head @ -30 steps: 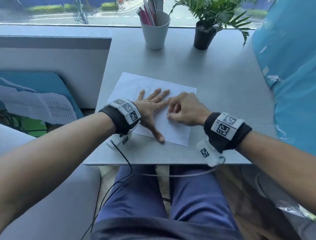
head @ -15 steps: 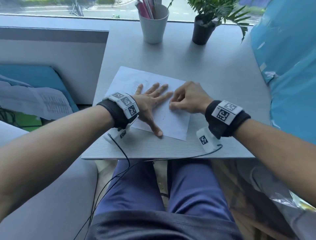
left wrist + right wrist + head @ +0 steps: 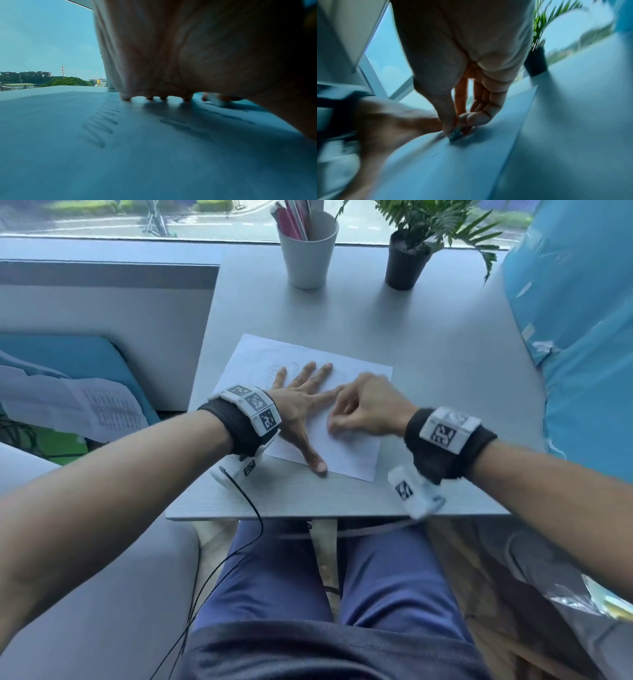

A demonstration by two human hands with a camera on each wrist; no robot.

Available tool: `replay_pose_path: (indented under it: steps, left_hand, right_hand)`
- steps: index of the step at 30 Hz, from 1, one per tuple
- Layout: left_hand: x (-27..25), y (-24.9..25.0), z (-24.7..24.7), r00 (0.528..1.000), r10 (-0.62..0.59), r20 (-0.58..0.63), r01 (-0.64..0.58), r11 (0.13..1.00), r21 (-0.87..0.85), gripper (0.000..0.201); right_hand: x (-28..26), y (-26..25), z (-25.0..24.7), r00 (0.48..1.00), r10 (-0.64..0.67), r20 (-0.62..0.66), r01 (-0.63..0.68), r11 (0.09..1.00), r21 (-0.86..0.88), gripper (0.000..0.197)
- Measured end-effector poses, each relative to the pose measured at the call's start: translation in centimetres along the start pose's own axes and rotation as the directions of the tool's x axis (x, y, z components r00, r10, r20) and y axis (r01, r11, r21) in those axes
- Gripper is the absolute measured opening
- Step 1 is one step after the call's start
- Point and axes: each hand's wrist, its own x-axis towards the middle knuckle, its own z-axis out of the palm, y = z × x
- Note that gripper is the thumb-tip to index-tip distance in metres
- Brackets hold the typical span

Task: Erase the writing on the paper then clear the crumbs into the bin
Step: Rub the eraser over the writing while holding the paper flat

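A white sheet of paper (image 3: pixel 356 453) lies on the grey table (image 3: pixel 445 371), with faint pencil writing (image 3: pixel 101 125) across it. My left hand (image 3: pixel 301 405) presses flat on the sheet, fingers spread and thumb out toward the near edge. Just to its right, my right hand (image 3: pixel 337 419) is blurred by motion. Its thumb and fingers pinch a small whitish eraser (image 3: pixel 456 134) and hold it down on the paper. The left wrist view also catches this eraser (image 3: pixel 214 100) beyond my left fingertips (image 3: pixel 126 97). No bin is in view.
A grey cup of pens (image 3: pixel 308 251) and a potted plant (image 3: pixel 407 258) stand at the table's far edge by the window. Blue plastic sheeting (image 3: pixel 575 337) hangs along the right side. Printed papers (image 3: pixel 85 405) lie on a blue seat to the left. The table's near edge (image 3: pixel 308 513) is above my lap.
My right hand has slid a little to the left over the paper with the eraser and is now blurred. The left hand has stayed flat on the sheet.
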Motion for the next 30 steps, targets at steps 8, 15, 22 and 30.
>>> replay_pose_path:
  steps: [8,15,22,30]
  left_hand:
    - [0.1,0.1,0.0,1.0,-0.016,-0.002,0.016,1.0,0.014,0.167]
    - [0.1,0.3,0.0,1.0,-0.018,-0.008,0.018,1.0,0.015,0.17]
    - [0.1,0.0,0.0,1.0,-0.009,0.008,0.009,1.0,0.021,0.168]
    - [0.0,-0.6,0.4,0.998,0.05,-0.039,-0.048,0.997,0.053,0.159]
  right_hand:
    - [0.1,-0.3,0.4,0.999,-0.02,0.025,0.021,0.999,-0.034,0.008]
    - [-1.1,-1.3,0.9,0.993,-0.045,0.109,0.051,0.998,-0.047,0.004]
    - [0.7,0.4,-0.7,0.995,0.031,-0.09,-0.033,0.999,-0.018,0.006]
    - [0.8,3.0,-3.1,0.975,0.136,-0.178,-0.121,0.988,0.097,0.007]
